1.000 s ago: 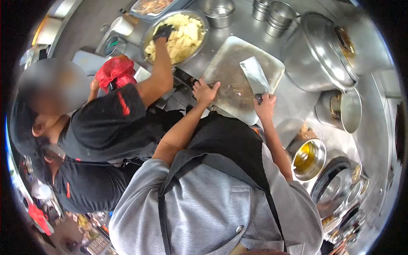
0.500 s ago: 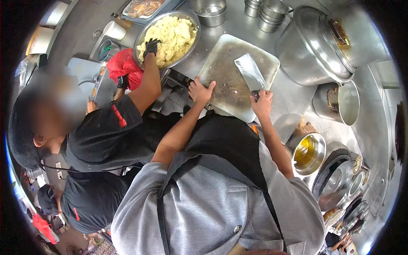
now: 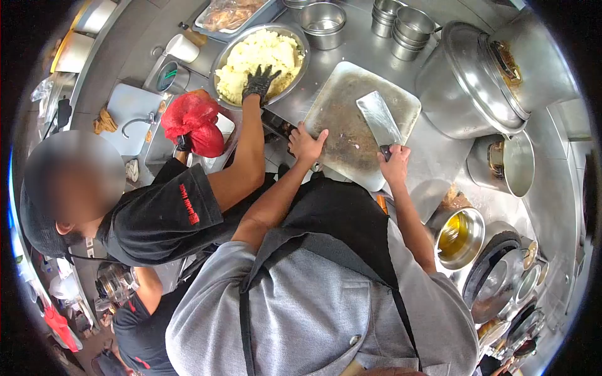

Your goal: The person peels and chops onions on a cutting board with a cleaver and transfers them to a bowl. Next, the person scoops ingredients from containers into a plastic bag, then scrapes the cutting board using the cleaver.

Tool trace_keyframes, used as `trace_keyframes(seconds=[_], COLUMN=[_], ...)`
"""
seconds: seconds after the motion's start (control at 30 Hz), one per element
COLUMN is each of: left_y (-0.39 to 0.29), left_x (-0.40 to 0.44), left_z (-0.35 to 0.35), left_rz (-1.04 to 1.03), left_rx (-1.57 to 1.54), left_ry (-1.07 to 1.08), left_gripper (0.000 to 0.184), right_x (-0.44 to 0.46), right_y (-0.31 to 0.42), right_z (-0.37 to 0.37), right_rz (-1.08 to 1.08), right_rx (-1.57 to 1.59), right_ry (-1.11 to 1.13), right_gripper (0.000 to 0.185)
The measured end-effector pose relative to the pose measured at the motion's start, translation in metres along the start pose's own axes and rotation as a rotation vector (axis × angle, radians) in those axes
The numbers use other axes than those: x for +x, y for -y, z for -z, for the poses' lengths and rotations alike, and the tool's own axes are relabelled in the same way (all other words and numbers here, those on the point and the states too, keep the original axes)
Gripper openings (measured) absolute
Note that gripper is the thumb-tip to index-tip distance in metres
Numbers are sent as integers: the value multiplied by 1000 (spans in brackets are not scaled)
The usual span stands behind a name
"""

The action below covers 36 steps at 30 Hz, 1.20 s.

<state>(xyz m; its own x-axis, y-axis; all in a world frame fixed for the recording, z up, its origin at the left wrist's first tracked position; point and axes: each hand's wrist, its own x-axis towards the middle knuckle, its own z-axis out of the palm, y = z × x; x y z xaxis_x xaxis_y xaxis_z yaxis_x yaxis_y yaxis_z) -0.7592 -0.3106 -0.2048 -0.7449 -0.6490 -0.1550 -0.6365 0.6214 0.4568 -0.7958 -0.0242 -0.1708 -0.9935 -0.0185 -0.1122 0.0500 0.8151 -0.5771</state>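
My right hand [image 3: 394, 164] is closed around the dark handle of a cleaver [image 3: 379, 117]. Its wide blade lies on a worn, stained cutting board [image 3: 332, 141], pointing away from me. At the board's left edge rests my left hand [image 3: 306, 146], thumb stretched out and fingers apart, holding nothing. A few small scraps are on the board's surface. Left of the board, a co-worker's black-gloved hand [image 3: 257, 84] presses on a pale yellow, mash-like mass [image 3: 269, 53] in a large metal bowl [image 3: 305, 59].
Metal containers [image 3: 322, 24] stand behind the board, and a big lidded pot [image 3: 458, 81] is to its right. Nearer on the right sit a pot with yellow liquid [image 3: 461, 235] and several pans [image 3: 498, 285]. A co-worker [image 3: 157, 216] stands close on my left, near a red mesh bag [image 3: 197, 122].
The view has shifted, so the counter appears lower and further right. The co-worker's gloved hand has moved rightward across the bowl with its fingers spread. My hands keep nearly the same places on the board.
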Motion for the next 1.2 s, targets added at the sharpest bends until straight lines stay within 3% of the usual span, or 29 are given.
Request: trace_keyframes(seconds=[0.57, 0.87, 0.97, 1.1, 1.13, 1.2], left_y=[7, 7, 7, 4, 0, -2], left_x=[0, -1, 0, 0, -1, -5], left_z=[-10, -11, -10, -5, 1, 5], left_rz=[-41, -37, -40, -3, 6, 32], left_rx=[48, 50, 53, 55, 35, 33], left_ry=[-49, -67, -55, -5, 13, 52], left_gripper=[119, 115, 114, 112, 111, 115], right_x=[2, -1, 0, -3, -3, 1], right_y=[-16, -9, -13, -4, -6, -17], right_z=[-11, -5, -7, 1, -1, -5], right_rz=[-18, -37, 44, -101, -115, -96], right_rx=[26, 28, 36, 109, 121, 95], right_ry=[-25, -16, -53, -95, -126, -95], right_gripper=[51, 50, 49, 72, 91, 95])
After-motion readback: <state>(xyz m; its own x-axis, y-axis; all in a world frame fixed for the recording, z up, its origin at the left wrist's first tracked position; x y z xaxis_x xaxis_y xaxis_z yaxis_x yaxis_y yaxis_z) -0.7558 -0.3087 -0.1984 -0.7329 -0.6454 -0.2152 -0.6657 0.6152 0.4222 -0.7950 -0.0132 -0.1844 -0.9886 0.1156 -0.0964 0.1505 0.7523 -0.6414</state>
